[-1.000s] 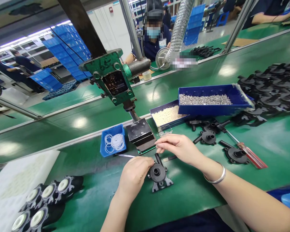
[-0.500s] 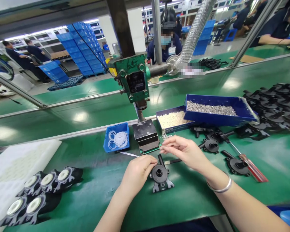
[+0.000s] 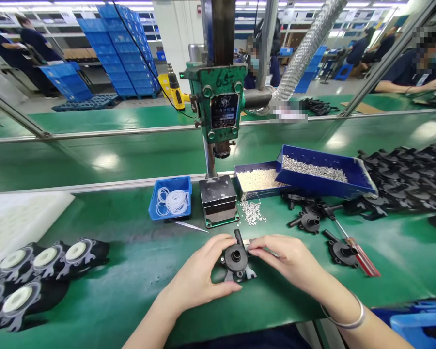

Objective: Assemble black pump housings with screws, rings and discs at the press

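A black pump housing with a round raised centre and a pipe stub lies on the green bench. My left hand curls round its left side, fingers at the top and thumb at the lower edge, gripping it. Thumb and forefinger pressed together, my right hand is at the housing's right edge; anything in the pinch is too small to make out. Beneath those fingertips a flat strip partly shows. Behind the housing lie a pile of small metal rings and a black press block.
A green press head hangs above the block. Left are a blue tray of white rings, pointed tweezers and housings with cream discs. Right are a blue bin of metal pins, a screwdriver and more black housings.
My right hand has come from near the ring pile down to the housing's right edge. My left hand has spread from a pinch at the housing's upper left to a grip round its side.
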`<action>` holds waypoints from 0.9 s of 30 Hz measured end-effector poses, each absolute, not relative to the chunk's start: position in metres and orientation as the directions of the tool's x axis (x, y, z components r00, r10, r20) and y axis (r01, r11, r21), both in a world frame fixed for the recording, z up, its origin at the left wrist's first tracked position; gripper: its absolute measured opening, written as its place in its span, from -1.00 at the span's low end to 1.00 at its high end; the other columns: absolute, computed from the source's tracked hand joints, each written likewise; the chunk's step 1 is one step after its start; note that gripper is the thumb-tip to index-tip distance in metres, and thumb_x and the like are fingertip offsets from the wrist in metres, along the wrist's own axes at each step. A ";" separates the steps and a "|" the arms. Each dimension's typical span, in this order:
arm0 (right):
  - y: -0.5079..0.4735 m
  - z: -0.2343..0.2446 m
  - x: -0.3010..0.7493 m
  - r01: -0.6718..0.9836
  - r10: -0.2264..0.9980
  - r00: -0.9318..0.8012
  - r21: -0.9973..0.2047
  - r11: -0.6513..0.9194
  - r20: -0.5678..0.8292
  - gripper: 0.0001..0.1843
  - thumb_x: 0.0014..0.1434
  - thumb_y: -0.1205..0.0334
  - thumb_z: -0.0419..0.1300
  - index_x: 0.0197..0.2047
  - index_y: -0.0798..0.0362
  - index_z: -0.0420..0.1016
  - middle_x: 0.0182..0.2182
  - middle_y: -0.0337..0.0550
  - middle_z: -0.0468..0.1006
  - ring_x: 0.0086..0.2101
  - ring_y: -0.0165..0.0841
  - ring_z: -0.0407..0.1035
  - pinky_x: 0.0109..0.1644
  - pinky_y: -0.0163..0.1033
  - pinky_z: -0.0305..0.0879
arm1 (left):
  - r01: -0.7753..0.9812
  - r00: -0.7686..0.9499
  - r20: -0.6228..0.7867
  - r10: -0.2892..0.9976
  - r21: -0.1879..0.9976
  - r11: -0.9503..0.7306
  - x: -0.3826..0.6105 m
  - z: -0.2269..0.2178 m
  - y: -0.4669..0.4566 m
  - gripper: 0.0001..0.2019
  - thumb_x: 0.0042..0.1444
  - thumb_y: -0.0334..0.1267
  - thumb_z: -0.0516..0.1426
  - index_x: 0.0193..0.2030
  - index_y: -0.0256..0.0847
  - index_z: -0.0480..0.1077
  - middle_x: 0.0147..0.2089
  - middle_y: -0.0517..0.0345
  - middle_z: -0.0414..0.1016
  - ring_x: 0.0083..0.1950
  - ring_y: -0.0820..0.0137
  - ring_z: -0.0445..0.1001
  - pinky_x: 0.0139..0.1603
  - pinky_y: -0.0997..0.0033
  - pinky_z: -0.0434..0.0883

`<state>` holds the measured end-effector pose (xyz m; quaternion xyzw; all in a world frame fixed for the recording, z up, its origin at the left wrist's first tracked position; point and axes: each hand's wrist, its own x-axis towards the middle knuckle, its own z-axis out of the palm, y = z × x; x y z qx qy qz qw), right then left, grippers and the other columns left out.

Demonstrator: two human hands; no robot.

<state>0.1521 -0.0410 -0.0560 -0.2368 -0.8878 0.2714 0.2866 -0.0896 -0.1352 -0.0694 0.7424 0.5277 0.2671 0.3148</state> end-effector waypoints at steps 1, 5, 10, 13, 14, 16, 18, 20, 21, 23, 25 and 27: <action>-0.044 -0.059 0.151 0.270 0.573 -0.719 -0.602 0.752 0.394 -0.90 0.34 0.33 0.19 -0.10 0.03 0.52 -0.28 -0.21 0.65 -0.31 -0.38 0.54 -0.20 -0.30 0.44 | 0.592 0.292 0.063 0.954 0.772 -0.232 -0.088 -0.076 -0.137 -0.26 0.07 -0.05 0.33 0.35 -0.02 0.13 0.40 -0.03 0.23 0.38 0.15 0.28 0.38 0.10 0.31; -0.052 -0.069 0.152 0.258 0.539 -0.701 -0.538 0.802 0.467 -0.86 0.34 0.40 0.17 -0.07 0.06 0.50 -0.21 -0.15 0.65 -0.21 -0.36 0.55 -0.09 -0.27 0.47 | 0.541 0.246 0.073 0.966 0.817 -0.199 -0.082 -0.098 -0.140 -0.26 0.07 -0.13 0.33 0.35 -0.02 0.12 0.36 0.00 0.28 0.36 0.18 0.30 0.38 0.11 0.30; -0.058 -0.081 0.154 0.229 0.492 -0.699 -0.489 0.841 0.519 -0.76 0.29 0.51 0.18 -0.01 0.08 0.46 -0.13 -0.08 0.64 -0.12 -0.35 0.54 0.01 -0.25 0.49 | 0.516 0.240 0.094 0.966 0.831 -0.209 -0.080 -0.101 -0.138 -0.23 0.01 -0.19 0.36 0.33 0.00 0.14 0.32 0.08 0.35 0.32 0.22 0.35 0.36 0.16 0.31; -0.064 -0.089 0.155 0.206 0.471 -0.695 -0.477 0.854 0.543 -0.70 0.26 0.54 0.18 0.03 0.10 0.44 -0.07 -0.01 0.62 -0.07 -0.31 0.53 0.02 -0.21 0.51 | 0.500 0.235 0.101 0.967 0.840 -0.210 -0.079 -0.099 -0.138 -0.25 0.00 -0.22 0.35 0.31 -0.05 0.16 0.30 0.06 0.37 0.30 0.22 0.38 0.35 0.18 0.33; -0.067 -0.091 0.155 0.199 0.473 -0.691 -0.486 0.851 0.546 -0.69 0.26 0.54 0.18 0.04 0.10 0.44 -0.06 0.00 0.62 -0.07 -0.31 0.53 0.02 -0.20 0.52 | 0.497 0.233 0.100 0.967 0.842 -0.207 -0.079 -0.098 -0.138 -0.26 -0.01 -0.23 0.35 0.30 -0.06 0.17 0.30 0.05 0.38 0.30 0.22 0.39 0.34 0.18 0.33; -0.071 -0.088 0.157 0.210 0.493 -0.693 -0.508 0.836 0.526 -0.67 0.27 0.52 0.17 0.07 0.08 0.45 -0.05 -0.02 0.62 -0.06 -0.31 0.54 0.03 -0.21 0.52 | 0.495 0.229 0.097 0.968 0.845 -0.202 -0.079 -0.098 -0.138 -0.26 -0.01 -0.23 0.35 0.30 -0.06 0.17 0.30 0.04 0.38 0.29 0.21 0.40 0.34 0.17 0.33; -0.066 -0.073 0.163 0.281 0.556 -0.662 -0.521 0.806 0.503 -0.66 0.29 0.47 0.18 0.10 0.04 0.46 -0.06 -0.07 0.64 -0.07 -0.32 0.55 0.06 -0.22 0.50 | 0.500 0.229 0.093 0.969 0.843 -0.199 -0.079 -0.098 -0.139 -0.26 0.00 -0.22 0.35 0.31 -0.03 0.16 0.31 0.05 0.37 0.29 0.20 0.39 0.33 0.17 0.33; -0.046 -0.047 0.170 0.407 0.656 -0.536 -0.518 0.753 0.532 -0.67 0.30 0.40 0.19 0.11 0.00 0.48 -0.07 -0.12 0.64 -0.10 -0.34 0.56 0.09 -0.22 0.47 | 0.512 0.231 0.082 0.969 0.837 -0.192 -0.081 -0.100 -0.140 -0.25 0.02 -0.20 0.34 0.33 0.00 0.14 0.34 0.06 0.34 0.31 0.18 0.37 0.34 0.16 0.32; -0.029 -0.032 0.174 0.475 0.696 -0.442 -0.510 0.717 0.566 -0.70 0.31 0.36 0.18 0.09 -0.01 0.49 -0.08 -0.13 0.65 -0.11 -0.34 0.56 0.10 -0.22 0.45 | 0.518 0.233 0.072 0.970 0.835 -0.186 -0.082 -0.101 -0.140 -0.25 0.03 -0.18 0.34 0.33 0.01 0.13 0.36 0.06 0.32 0.33 0.17 0.36 0.35 0.15 0.31; 0.018 -0.002 0.182 0.626 0.713 -0.308 -0.430 0.651 0.630 -0.76 0.33 0.28 0.16 0.04 0.01 0.53 -0.04 -0.09 0.62 -0.05 -0.28 0.53 0.14 -0.17 0.40 | 0.521 0.235 0.048 0.971 0.837 -0.167 -0.084 -0.103 -0.141 -0.24 0.04 -0.10 0.34 0.35 0.02 0.12 0.38 0.04 0.29 0.35 0.13 0.33 0.35 0.12 0.31; 0.073 0.021 0.190 0.814 0.794 -0.321 -0.277 0.510 0.516 -0.75 0.36 0.24 0.11 0.00 0.09 0.54 0.00 0.00 0.60 0.00 -0.21 0.49 0.17 -0.13 0.35 | 0.500 0.237 0.032 0.971 0.853 -0.150 -0.086 -0.104 -0.142 -0.30 0.12 0.00 0.27 0.36 0.01 0.12 0.39 0.03 0.28 0.37 0.10 0.30 0.36 0.09 0.30; 0.123 0.033 0.196 0.923 0.917 -0.305 -0.158 0.351 0.258 -0.78 0.32 0.25 0.16 -0.07 0.15 0.58 -0.07 0.08 0.63 -0.07 -0.14 0.52 0.08 -0.12 0.38 | 0.464 0.222 0.010 0.975 0.879 -0.115 -0.087 -0.104 -0.142 -0.48 0.29 0.04 0.07 0.35 0.02 0.15 0.39 0.06 0.27 0.39 0.14 0.27 0.39 0.09 0.26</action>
